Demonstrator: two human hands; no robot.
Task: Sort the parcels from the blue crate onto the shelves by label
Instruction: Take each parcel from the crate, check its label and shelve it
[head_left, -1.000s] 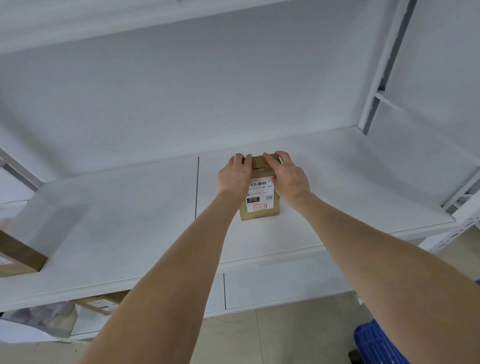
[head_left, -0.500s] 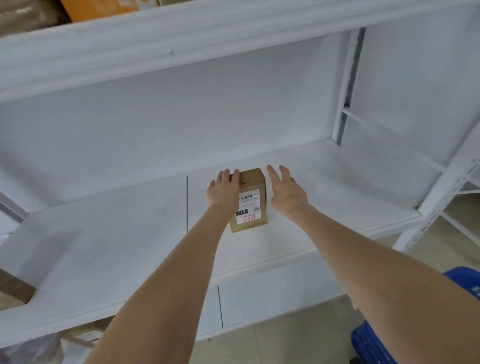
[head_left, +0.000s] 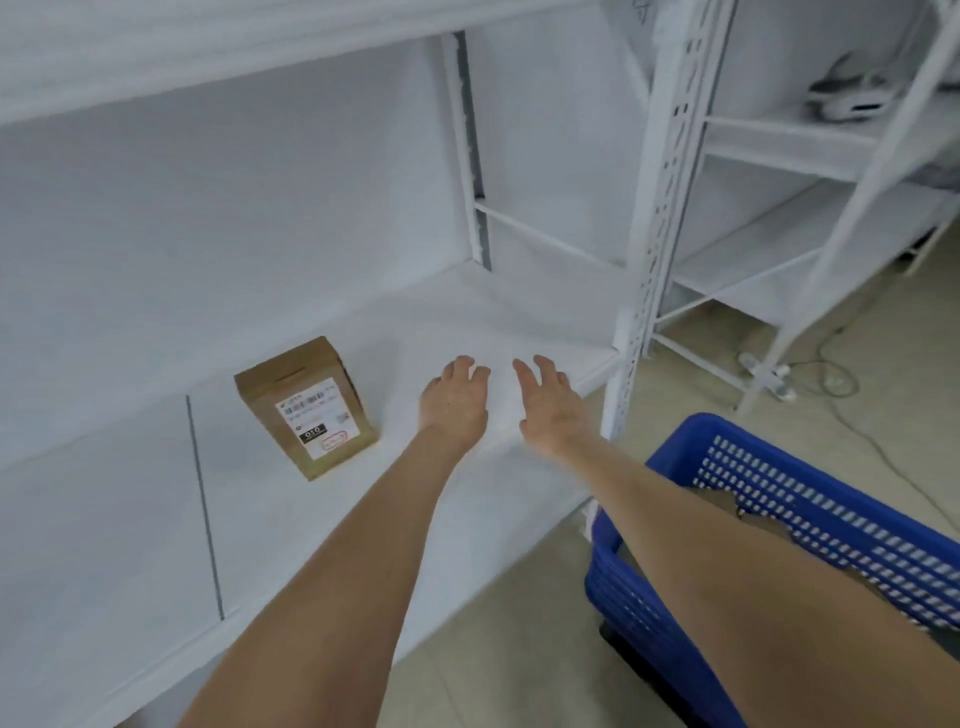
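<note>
On the white shelf (head_left: 130, 519), well left of both hands, I see the brown cardboard parcel (head_left: 262, 400) resting alone, its labelled face turned up toward me. Its white label (head_left: 316, 418) carries a barcode, a black bar reading 010 and a red-outlined mark below that; the smaller print is too blurred for me to read. A dark seam (head_left: 205, 509) in the shelf board runs near to far just left of the parcel.

My view has the left hand (head_left: 454, 402) stretched out over the right part of the shelf, palm down, fingers loosely spread and slightly bent, with nothing in it. Close to its right, the right hand (head_left: 550, 408) is also palm down, fingers splayed and relaxed, and holds nothing either. The two hands are near each other but apart, and neither touches the parcel. Whether the fingertips rest on the shelf board I cannot tell.

Near right, on the tiled floor (head_left: 493, 623), stands the blue crate (head_left: 779, 499) with its slotted wall, partly behind the right forearm; what lies inside I cannot make out. Beyond it a perforated white upright (head_left: 657, 208) marks the shelf's right end, and farther right I see another white rack (head_left: 769, 254) with a cable (head_left: 836, 364) trailing on the floor beneath it
</note>
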